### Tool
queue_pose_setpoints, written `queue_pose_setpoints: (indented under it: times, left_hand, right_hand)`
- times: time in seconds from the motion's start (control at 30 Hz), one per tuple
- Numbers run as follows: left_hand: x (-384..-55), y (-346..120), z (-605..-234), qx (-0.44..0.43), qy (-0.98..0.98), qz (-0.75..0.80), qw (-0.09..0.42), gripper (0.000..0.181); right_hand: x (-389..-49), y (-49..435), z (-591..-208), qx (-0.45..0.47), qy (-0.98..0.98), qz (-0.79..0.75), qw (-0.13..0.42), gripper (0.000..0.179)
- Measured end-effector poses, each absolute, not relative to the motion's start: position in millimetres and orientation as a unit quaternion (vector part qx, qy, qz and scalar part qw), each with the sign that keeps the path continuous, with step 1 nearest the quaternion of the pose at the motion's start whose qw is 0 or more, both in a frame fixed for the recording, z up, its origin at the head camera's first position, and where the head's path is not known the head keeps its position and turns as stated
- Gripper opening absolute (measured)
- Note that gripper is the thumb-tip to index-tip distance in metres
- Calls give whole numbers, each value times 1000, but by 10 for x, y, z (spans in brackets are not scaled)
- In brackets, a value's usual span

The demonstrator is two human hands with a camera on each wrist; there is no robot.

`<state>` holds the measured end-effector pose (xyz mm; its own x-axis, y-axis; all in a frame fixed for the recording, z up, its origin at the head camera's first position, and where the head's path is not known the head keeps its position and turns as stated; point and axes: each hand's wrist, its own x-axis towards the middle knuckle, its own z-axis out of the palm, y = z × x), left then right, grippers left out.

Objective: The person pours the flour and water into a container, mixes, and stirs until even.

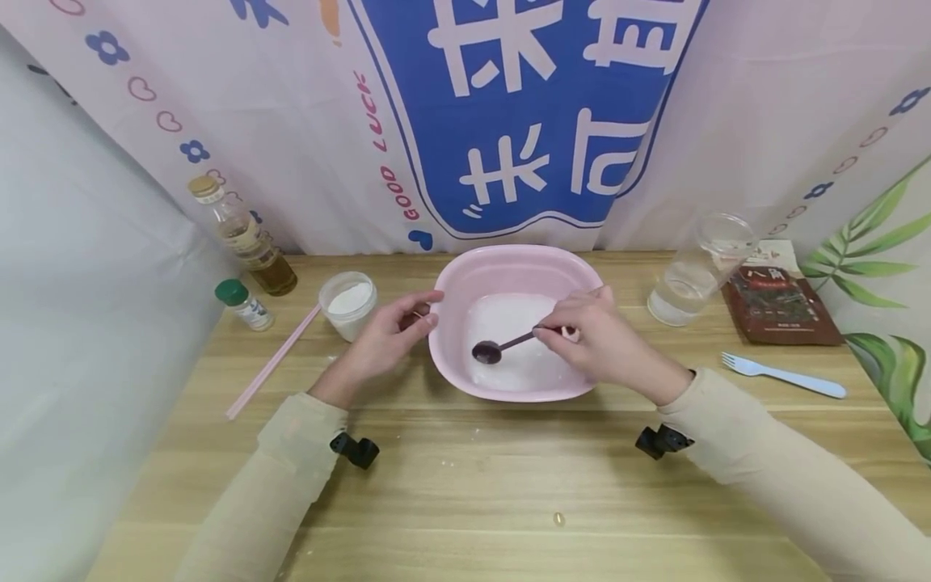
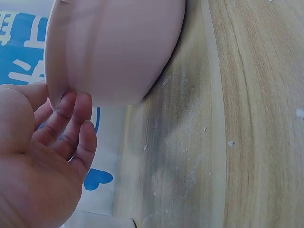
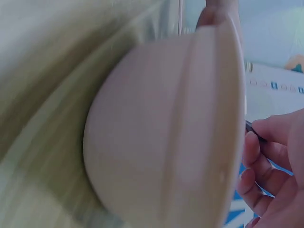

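A dark, round-bowled spoon (image 1: 486,352) is being held over white contents (image 1: 509,311) in an oval pink basin (image 1: 524,396), its slim handle being pinched by the right hand's (image 1: 600,339) fingers. The smooth rim is being gripped by the left hand's (image 1: 389,335) fingers. The basin is being supported by a wood-grained tabletop (image 1: 473,485), near a translucent jar (image 1: 352,329).

Basin (image 1: 518,273): on table (image 1: 465,477), before curtain (image 1: 313,162)
Basin left: jar (image 1: 351,327), chopsticks (image 1: 274,362), shaker (image 1: 249,308), bottle (image 1: 249,240)
Basin right: cup (image 1: 678,293), packet (image 1: 781,305), fork (image 1: 785,375)
Spoon (image 1: 489,352): over basin's powder (image 1: 520,368)
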<state>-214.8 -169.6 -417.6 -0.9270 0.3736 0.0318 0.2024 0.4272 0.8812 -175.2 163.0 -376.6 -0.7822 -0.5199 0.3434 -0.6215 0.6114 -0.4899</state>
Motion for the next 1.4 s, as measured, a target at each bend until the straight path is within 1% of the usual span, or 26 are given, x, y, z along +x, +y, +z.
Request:
queue_pose_setpoints:
  times: [0.2,0.4,0.7,0.83,1.0,1.2,1.4]
  left_hand:
    - [-2155,-1706,-4186,174,843,501,82,43]
    - [-2155,-1706,-4189,174,845,499,86,44]
    - [-2157,-1702,-4195,177,844,499,82,43]
    - [-2159,-1699,-4198,178,843,502,81,43]
    - [-2170,-1697,-4205,177,842,503,84,43]
    - [-2180,-1690,-4200,174,843,502,86,43]
    - [-2175,-1696,-4195,176,843,501,84,42]
  right_hand:
    - [-1727,1470,-3802,335,-904,259,64,11]
    - [-1734,1501,-3773,321,-917,228,60,10]
    - [-1767,1657,-3711,291,-922,240,91,10]
    - [-1770,1633,-3699,295,-915,265,72,9]
    - [-1768,1565,-3731,300,-919,250,54,9]
    - [-1828,1609,-3752,254,-936,229,82,9]
    - [-1895,1751,-3727,195,-950,232,81,12]
